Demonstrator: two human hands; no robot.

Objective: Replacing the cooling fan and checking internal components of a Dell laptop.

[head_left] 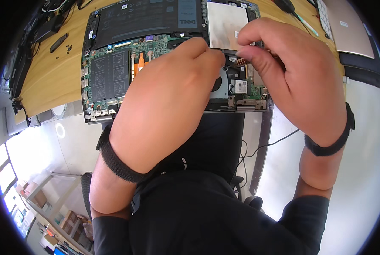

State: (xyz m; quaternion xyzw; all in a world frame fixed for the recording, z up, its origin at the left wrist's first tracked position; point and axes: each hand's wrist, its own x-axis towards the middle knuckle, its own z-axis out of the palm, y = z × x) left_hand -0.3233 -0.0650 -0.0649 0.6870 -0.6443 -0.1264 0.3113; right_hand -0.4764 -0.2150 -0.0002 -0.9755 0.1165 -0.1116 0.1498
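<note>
An opened laptop shows its dark battery, green circuit board, black panel, silver plate and small fan. My left hand arches over the board with curled fingers beside the fan; what its fingertips hold is hidden. My right hand pinches a slim tool with a copper-coloured ribbed part, just below the silver plate near my left fingertips. Where the tool's tip touches is too small to tell.
The wooden desk carries cables and black adapters, a small black stick with tiny dark bits, and a pen-like tool. A pale laptop lies at right on a dark one. My legs are below the desk edge.
</note>
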